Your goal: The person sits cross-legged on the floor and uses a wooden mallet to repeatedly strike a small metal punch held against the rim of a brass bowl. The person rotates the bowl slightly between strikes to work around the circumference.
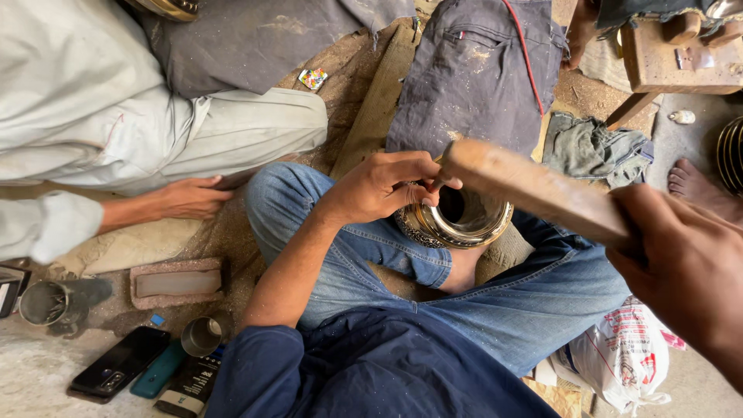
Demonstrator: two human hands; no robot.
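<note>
Left hand [385, 186]: curled tight, pinching a small tool at the brass pot [457, 220] rim.
Right hand [681, 267]: fist gripping wooden mallet [534, 190] (3 o'clock).
Package: white-red printed bag [623, 352], 4 o'clock.

Dusty floor [31, 371] with small clutter

At 8 o'clock: phone [118, 364], metal cup [201, 336], stone block [176, 282]; crumpled cloth [596, 147] at 2 o'clock.

One head camera looks steeply down, close over the lap.
</note>
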